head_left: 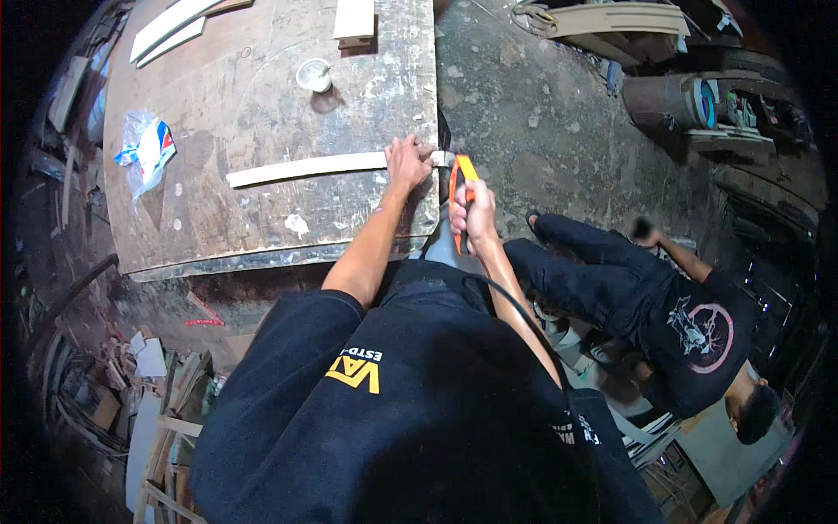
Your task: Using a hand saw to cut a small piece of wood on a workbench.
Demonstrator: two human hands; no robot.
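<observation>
A long, pale, slightly curved wooden strip (305, 168) lies across the worktable, its right end at the table's right edge. My left hand (408, 164) grips the strip near that end, with fingers curled over it. Just past the edge, my right hand (474, 216) is closed round an orange-and-black hand tool (465, 166). A grey part of the tool's upper end meets the strip's tip; its exact kind cannot be made out.
The worktable (236, 105) carries a white cup (314, 76), a crumpled plastic bag (147, 153), curved strips (175, 26) and a pale block (355, 19). At right, another person (628, 297) sits low. Wood scraps (166, 419) pile up at lower left.
</observation>
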